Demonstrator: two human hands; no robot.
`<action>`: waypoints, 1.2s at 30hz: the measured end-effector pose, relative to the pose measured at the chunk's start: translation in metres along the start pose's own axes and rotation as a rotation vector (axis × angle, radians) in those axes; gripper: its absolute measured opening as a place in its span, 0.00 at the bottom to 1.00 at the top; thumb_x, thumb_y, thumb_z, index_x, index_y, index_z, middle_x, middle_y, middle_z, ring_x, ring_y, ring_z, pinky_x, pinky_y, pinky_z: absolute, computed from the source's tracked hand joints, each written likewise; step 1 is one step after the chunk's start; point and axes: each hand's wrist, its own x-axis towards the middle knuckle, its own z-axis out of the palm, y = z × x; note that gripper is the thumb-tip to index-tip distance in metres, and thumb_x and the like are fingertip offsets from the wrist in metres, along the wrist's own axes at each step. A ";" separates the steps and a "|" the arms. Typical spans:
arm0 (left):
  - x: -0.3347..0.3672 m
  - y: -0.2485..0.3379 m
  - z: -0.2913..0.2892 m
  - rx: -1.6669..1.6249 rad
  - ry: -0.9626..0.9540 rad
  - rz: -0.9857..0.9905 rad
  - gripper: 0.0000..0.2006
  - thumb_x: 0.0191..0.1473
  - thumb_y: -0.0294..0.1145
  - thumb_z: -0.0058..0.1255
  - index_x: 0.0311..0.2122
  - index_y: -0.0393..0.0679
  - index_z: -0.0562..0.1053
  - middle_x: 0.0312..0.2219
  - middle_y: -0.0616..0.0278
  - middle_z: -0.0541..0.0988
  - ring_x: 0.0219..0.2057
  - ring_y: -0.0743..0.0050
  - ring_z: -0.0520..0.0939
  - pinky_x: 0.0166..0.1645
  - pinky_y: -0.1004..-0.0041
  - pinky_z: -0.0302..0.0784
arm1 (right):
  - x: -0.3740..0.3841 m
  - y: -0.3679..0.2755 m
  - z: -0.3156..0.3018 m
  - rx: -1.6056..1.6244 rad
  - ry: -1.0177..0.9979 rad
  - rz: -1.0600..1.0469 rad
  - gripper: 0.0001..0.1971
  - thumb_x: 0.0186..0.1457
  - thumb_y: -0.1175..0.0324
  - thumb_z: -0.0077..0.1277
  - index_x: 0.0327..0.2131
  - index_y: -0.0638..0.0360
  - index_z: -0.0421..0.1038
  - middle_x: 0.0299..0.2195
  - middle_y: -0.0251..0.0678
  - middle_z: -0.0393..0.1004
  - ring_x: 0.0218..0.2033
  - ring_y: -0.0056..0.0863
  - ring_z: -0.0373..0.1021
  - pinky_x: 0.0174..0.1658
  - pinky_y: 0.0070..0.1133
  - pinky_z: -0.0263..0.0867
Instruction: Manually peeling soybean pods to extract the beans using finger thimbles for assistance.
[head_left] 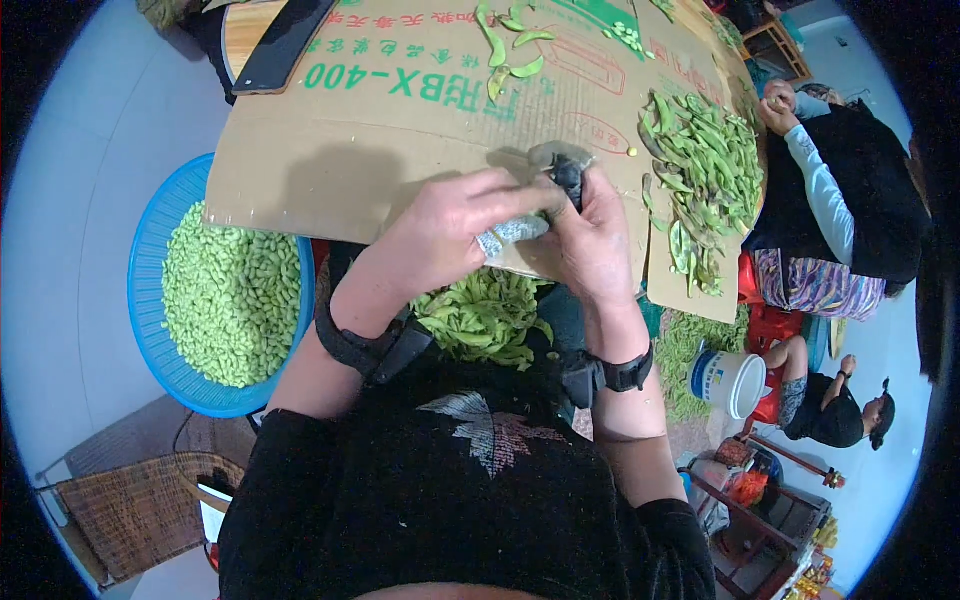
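Note:
Over the near edge of the cardboard sheet (pixel 420 115), my two hands meet. My left hand (pixel 455 220) reaches across with its fingers pinched at a dark, crumpled piece (pixel 568 178), whose kind I cannot make out. A pale patterned wrap (pixel 513 234) with a yellow band sits at my left thumb. My right hand (pixel 602 235) is closed around the lower part of the dark piece. A grey, filmy bit (pixel 558 153) shows just beyond it. Below the hands, green bean pods (pixel 485 315) lie heaped in front of my body.
A blue basket (pixel 140 270) of shelled green beans (pixel 230 300) stands at left. More pods (pixel 700 165) are piled on the cardboard's right side, a few pods (pixel 497 45) at its far edge. A person (pixel 840 190) sits at right, near a white bucket (pixel 745 385) and another person (pixel 835 405).

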 end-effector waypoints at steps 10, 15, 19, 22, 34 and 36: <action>-0.009 -0.025 0.004 -0.516 0.267 -0.480 0.11 0.44 0.18 0.41 0.36 0.39 0.66 0.24 0.61 0.74 0.26 0.74 0.76 0.31 0.78 0.71 | 0.025 -0.004 0.001 0.188 -0.231 0.175 0.09 0.54 0.75 0.45 0.39 0.62 0.66 0.30 0.29 0.70 0.24 0.13 0.63 0.25 0.12 0.60; -0.009 -0.041 -0.001 -1.042 0.468 -0.383 0.07 0.58 0.33 0.36 0.38 0.43 0.64 0.28 0.64 0.69 0.23 0.85 0.66 0.22 0.87 0.55 | 0.083 -0.036 0.005 -1.000 -0.331 -0.118 0.14 0.48 0.69 0.46 0.41 0.59 0.67 0.30 0.52 0.72 0.34 0.45 0.70 0.38 0.32 0.66; -0.006 -0.038 0.000 -1.158 0.460 -0.383 0.10 0.58 0.37 0.37 0.36 0.41 0.65 0.26 0.63 0.69 0.21 0.84 0.66 0.21 0.86 0.55 | 0.144 0.012 -0.011 -1.267 -0.177 -0.301 0.12 0.48 0.67 0.47 0.37 0.59 0.67 0.29 0.52 0.71 0.32 0.49 0.69 0.36 0.36 0.65; -0.008 -0.034 -0.005 -1.174 0.457 -0.352 0.09 0.58 0.35 0.38 0.35 0.40 0.66 0.26 0.63 0.69 0.21 0.85 0.66 0.21 0.87 0.55 | 0.148 0.008 -0.005 -1.236 -0.249 -0.312 0.10 0.48 0.65 0.46 0.34 0.60 0.68 0.26 0.51 0.71 0.30 0.50 0.68 0.34 0.38 0.65; 0.003 -0.014 -0.008 -1.392 0.226 -0.682 0.13 0.54 0.25 0.39 0.45 0.36 0.67 0.27 0.67 0.72 0.21 0.88 0.65 0.22 0.87 0.55 | 0.046 -0.017 -0.004 0.586 -0.524 0.630 0.08 0.57 0.67 0.40 0.37 0.58 0.66 0.13 0.21 0.56 0.10 0.09 0.46 0.12 0.10 0.41; 0.003 -0.020 0.002 -1.516 0.286 -0.565 0.08 0.54 0.26 0.41 0.38 0.38 0.70 0.25 0.67 0.73 0.19 0.90 0.65 0.21 0.87 0.55 | 0.037 -0.021 0.000 0.423 -0.455 0.565 0.08 0.58 0.66 0.40 0.37 0.58 0.66 0.14 0.21 0.56 0.11 0.09 0.47 0.14 0.10 0.41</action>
